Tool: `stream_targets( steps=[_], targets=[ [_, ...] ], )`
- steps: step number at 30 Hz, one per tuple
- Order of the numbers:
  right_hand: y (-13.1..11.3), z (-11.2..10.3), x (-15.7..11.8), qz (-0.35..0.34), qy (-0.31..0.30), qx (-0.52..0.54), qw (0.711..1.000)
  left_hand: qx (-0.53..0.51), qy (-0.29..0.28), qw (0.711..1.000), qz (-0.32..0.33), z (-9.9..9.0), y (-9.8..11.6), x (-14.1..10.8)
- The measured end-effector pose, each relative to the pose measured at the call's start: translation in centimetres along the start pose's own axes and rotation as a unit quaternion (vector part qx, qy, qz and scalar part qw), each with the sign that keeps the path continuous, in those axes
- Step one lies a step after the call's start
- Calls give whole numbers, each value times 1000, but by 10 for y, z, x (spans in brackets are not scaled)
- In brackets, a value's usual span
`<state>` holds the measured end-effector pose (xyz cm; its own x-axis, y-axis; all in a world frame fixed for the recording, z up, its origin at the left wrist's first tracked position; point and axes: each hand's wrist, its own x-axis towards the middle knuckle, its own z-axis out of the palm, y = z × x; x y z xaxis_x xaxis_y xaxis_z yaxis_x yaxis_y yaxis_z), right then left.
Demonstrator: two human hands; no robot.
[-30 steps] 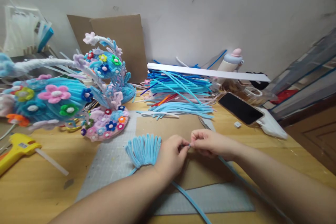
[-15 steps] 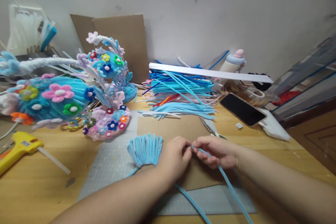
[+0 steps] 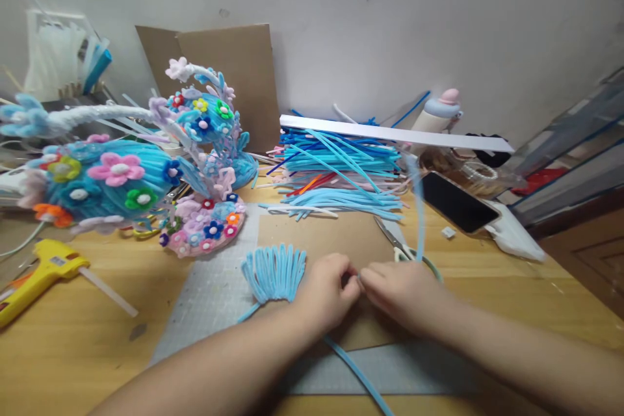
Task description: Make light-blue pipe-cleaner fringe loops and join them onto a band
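Over the brown cardboard sheet (image 3: 312, 227), my two hands meet fingertip to fingertip. My left hand (image 3: 331, 292) is closed in a pinch on light blue pipe cleaner (image 3: 358, 374), one length of which runs down to the bottom edge. My right hand (image 3: 404, 292) is palm down and pinches the stem too; a blurred blue length (image 3: 418, 208) stands up behind it. The exact pinch point is mostly hidden by fingers. Left of my left hand lies a fan of looped light blue pipe cleaners (image 3: 275, 273), with a tail below it.
A yellow glue gun (image 3: 53, 266) lies at left, near decorated pipe-cleaner flower pieces (image 3: 117, 175). Scissors (image 3: 402, 250) rest beyond my right hand. At the back are piled pipe cleaners (image 3: 341, 162) under a white strip (image 3: 390, 132), and a phone (image 3: 458, 201). A grey cutting mat (image 3: 195, 312) lies beneath.
My right hand has turned from palm up to palm down. The blue length that hung toward the bottom right now stands up behind that hand. The view shifted slightly.
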<state>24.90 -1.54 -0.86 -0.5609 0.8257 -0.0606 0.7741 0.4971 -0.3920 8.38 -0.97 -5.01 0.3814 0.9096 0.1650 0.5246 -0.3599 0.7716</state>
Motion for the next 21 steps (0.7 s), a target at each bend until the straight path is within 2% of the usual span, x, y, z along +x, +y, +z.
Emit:
stream_targets(
  steps=[1,2,3,4,6,7,8,9,10,12,14,15,16,17,18,20,21],
  targets=[
    [-1,0,0,69,-19,77,994,1,2,1000,0,0,1,0],
    [-3,-1,1,146,-49,180,971,1,3,1000,1,-1,1,0],
    [-4,-1,3,222,-87,295,925,0,3,1000,4,-1,1,-1],
    [-4,-2,4,288,-126,407,858,0,2,1000,6,-1,2,-1],
    [-4,-3,7,373,-179,577,704,-1,-1,1000,10,-1,2,-1],
    [-4,-3,8,395,-195,629,640,0,-2,1000,13,-1,2,-1],
    [-3,-2,9,410,-203,665,591,2,-2,1000,16,-1,2,-1],
    [-3,-2,10,417,-206,690,554,5,-2,1000,20,-1,2,-2],
    [-2,-1,10,417,-202,711,529,8,-1,1000,24,-1,2,-2],
    [-3,1,10,407,-181,738,506,12,1,999,30,-1,2,-2],
    [-5,4,10,398,-160,743,514,15,5,999,33,-1,2,-2],
    [-6,5,10,393,-153,730,538,16,4,999,34,-1,2,-2],
    [-7,7,9,385,-141,704,580,17,2,999,36,-2,2,-1],
    [-7,8,9,372,-122,659,643,18,-2,999,37,-2,2,-1],
    [-7,10,7,347,-94,593,721,19,-7,999,38,-2,1,-1],
    [-7,12,4,250,-19,403,880,18,-14,999,37,-2,1,0],
    [-6,12,2,186,12,299,936,18,-16,999,35,-1,1,0]
  ],
)
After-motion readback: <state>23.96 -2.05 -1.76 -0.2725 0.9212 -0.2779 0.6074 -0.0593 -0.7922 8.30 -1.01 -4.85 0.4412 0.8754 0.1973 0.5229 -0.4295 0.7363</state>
